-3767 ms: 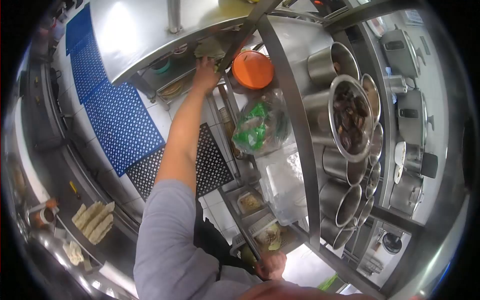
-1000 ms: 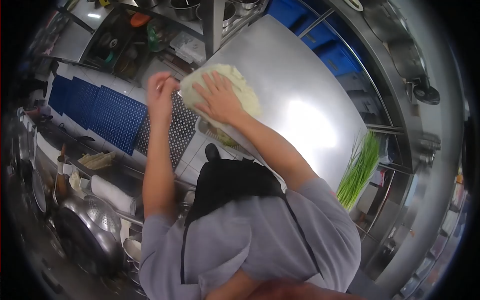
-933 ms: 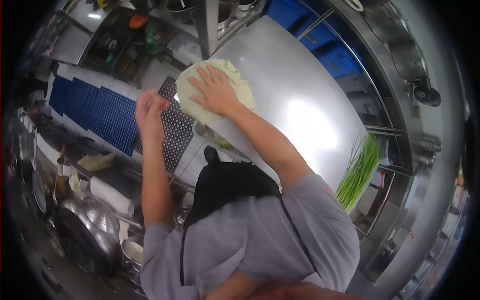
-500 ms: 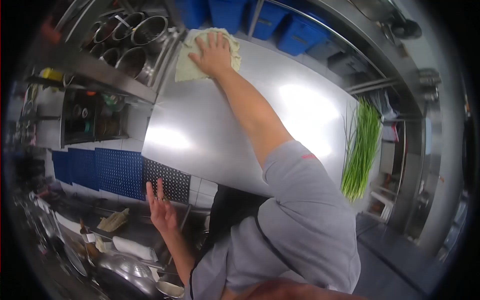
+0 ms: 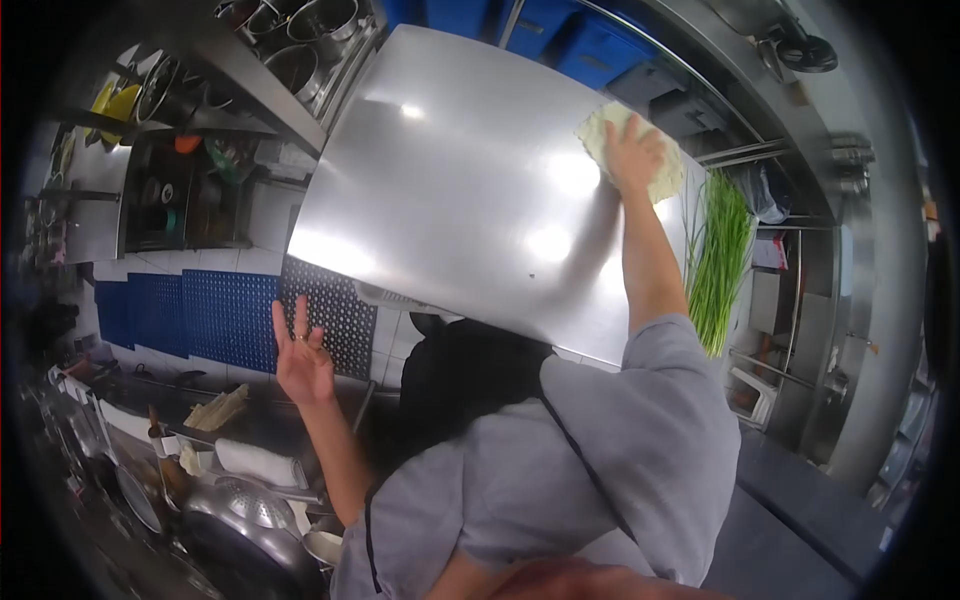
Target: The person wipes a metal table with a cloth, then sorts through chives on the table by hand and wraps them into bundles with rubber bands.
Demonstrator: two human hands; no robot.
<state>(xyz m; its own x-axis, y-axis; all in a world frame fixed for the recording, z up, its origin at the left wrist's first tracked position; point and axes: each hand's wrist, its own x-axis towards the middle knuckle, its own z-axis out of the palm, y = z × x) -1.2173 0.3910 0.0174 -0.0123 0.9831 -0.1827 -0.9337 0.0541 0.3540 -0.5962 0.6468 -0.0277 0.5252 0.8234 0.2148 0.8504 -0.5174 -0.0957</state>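
Observation:
My right hand (image 5: 634,160) grips a pale yellow cleaning cloth (image 5: 592,128), pressing it against the far right part of a steel worktop (image 5: 450,190). Its fingers are spread and slightly bent over the fabric. Off the worktop's left front corner, my left hand (image 5: 304,362) is in the air with nothing in it. Two of its fingers point up, the others are partly curled, and a ring shows on one. A bunch of long green chives (image 5: 720,260) lies along the worktop's right end, close to the right forearm. One small dark speck (image 5: 531,275) sits on the steel.
Blue bins (image 5: 590,50) stand behind the worktop's far edge. Metal pots (image 5: 320,30) fill a rack at upper left. Blue perforated mats (image 5: 230,318) cover the floor at left. A metal strainer (image 5: 258,503) and a rolled white towel (image 5: 258,462) lie at lower left.
My right hand has swept the cloth from the worktop's far left corner over to its right side. My left hand has risen slightly, and the view has shifted a little.

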